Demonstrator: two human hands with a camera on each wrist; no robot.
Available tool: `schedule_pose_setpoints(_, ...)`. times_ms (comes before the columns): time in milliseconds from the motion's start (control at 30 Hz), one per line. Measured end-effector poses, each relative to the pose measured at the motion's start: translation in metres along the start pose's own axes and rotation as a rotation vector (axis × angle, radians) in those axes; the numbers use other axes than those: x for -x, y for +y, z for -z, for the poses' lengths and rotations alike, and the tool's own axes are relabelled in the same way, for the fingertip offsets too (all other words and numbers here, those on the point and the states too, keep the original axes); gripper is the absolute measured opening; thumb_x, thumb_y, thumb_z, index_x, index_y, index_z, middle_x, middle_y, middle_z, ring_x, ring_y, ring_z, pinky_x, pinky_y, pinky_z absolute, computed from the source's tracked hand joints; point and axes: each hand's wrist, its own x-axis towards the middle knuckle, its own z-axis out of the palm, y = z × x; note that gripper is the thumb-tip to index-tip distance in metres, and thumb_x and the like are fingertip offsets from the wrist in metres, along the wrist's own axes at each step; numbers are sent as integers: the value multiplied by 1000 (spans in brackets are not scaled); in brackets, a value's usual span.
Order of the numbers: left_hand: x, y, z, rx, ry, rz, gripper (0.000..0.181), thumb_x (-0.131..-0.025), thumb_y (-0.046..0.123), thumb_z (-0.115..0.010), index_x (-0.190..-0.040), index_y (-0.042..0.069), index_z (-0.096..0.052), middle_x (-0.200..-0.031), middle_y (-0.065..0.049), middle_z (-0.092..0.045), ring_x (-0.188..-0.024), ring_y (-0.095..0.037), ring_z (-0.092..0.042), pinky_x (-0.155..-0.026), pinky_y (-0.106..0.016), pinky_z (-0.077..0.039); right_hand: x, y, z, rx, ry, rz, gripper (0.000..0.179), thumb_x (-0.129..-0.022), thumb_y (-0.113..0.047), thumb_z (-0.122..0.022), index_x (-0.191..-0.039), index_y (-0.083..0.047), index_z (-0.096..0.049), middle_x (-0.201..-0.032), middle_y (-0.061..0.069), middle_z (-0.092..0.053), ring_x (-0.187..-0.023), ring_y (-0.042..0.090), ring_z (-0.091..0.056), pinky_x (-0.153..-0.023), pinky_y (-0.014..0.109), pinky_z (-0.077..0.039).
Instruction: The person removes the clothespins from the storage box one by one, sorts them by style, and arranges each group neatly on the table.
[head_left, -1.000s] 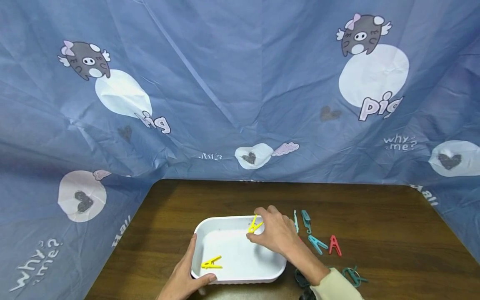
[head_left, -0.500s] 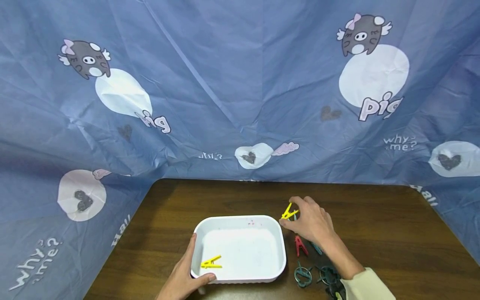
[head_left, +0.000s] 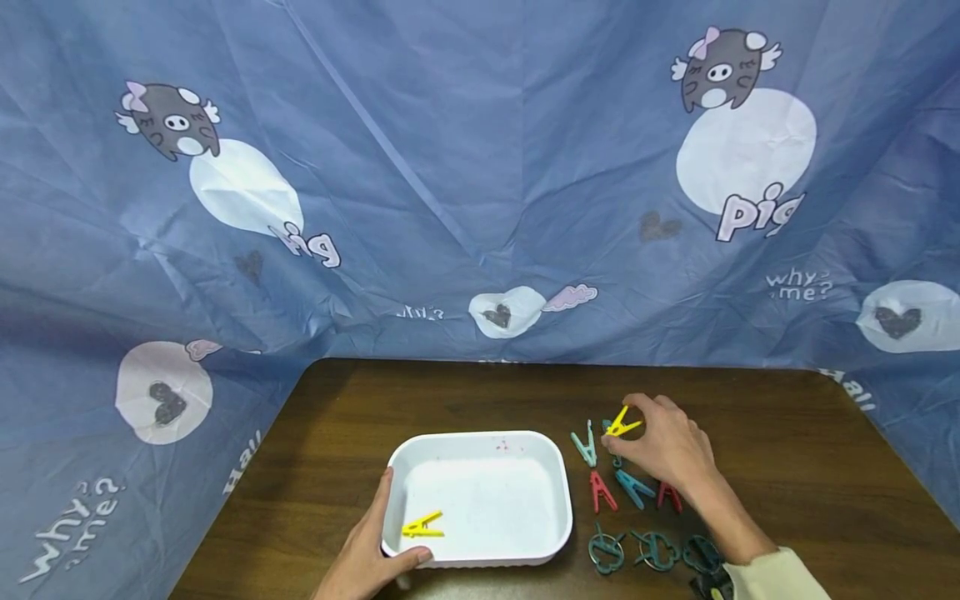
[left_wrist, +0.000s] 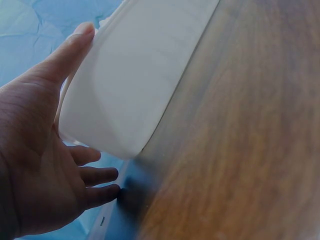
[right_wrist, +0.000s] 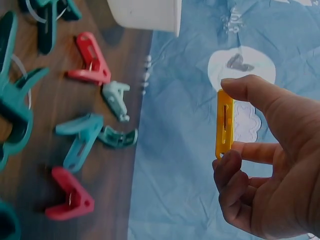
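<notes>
My left hand (head_left: 367,550) holds the near left corner of a white plastic tray (head_left: 495,504), thumb over the rim and fingers along the outside. A yellow clothespin (head_left: 423,525) lies inside the tray near that corner. Right of the tray, my right hand (head_left: 663,446) pinches another yellow clothespin (head_left: 621,423) above the table. In the right wrist view, this yellow clothespin (right_wrist: 224,125) is gripped between thumb and fingers. Below the right hand lie a pale green clothespin (head_left: 585,448), a blue clothespin (head_left: 633,488) and red clothespins (head_left: 601,492).
Teal clips with wire rings (head_left: 606,552) line the table's near side, right of the tray. A dark teal hooked clip (right_wrist: 119,137) is partly hidden by the right hand in the head view. A blue printed cloth (head_left: 450,208) hangs behind the wooden table (head_left: 787,467).
My right hand has carried its yellow clothespin from over the tray's far right corner rightward, above the other clothespins. The left hand, the tray and the clothespin inside have stayed put.
</notes>
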Motion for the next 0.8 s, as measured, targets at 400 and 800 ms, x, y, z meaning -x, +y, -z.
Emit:
schedule_pose_setpoints(400,1,3,1,49,-37,54,121,-76,41,-86,-162,7,-9,-166,-21,-21,-148,-41,-34,-115,-59,-37,10,49,12,28,-28,-44,71,-76,-54,-79,-128,-8,-61,-113,28,-65,-83,40,-65,-55,46,-49)
schedule_pose_setpoints(800,2,-1,0,10,7,11,121,-73,41,-87,-162,7,-12,-164,-21,-27,-145,-38,-39,-112,-55,-42,19,100,14,84,-83,-73,76,-75,-53,-80,-128,-3,-60,-110,27,-64,-93,47,-64,-65,58,-52)
